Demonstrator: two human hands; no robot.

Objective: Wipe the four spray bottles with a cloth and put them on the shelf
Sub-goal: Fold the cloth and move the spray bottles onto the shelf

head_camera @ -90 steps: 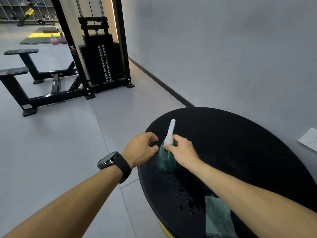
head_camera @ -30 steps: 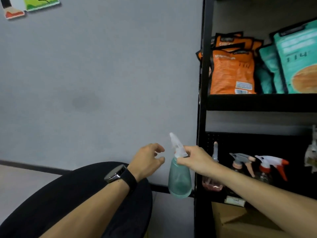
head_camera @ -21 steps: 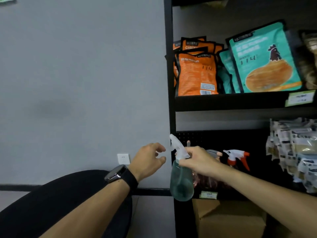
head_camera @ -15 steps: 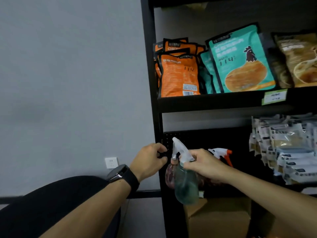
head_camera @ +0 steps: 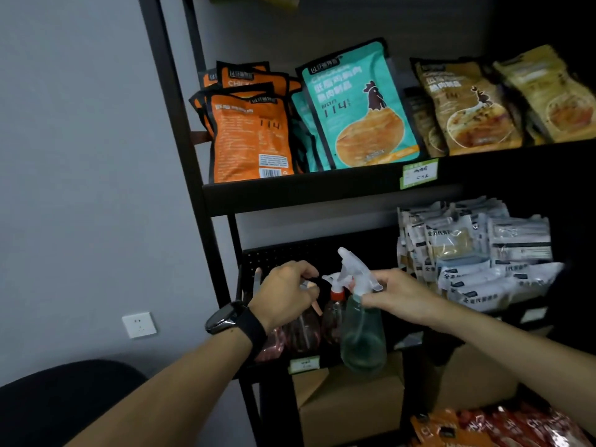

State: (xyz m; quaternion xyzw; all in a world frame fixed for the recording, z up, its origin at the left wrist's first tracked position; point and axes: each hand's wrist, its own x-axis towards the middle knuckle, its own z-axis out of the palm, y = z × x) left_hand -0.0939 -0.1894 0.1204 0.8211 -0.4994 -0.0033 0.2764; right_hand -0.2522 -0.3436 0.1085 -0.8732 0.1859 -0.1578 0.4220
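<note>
One teal bottle [head_camera: 362,337] gripped by right hand [head_camera: 398,296]

The left hand [head_camera: 283,293] is hiding most of the reddish bottles [head_camera: 303,330] on the shelf [head_camera: 290,191]; their count is staying unclear. The frame's right edge is cutting off the yellow packets [head_camera: 554,95].

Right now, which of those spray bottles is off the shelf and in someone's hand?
The teal-tinted bottle with the clear trigger head, held by its neck in the right hand. The reddish bottles stand on the shelf.
</note>
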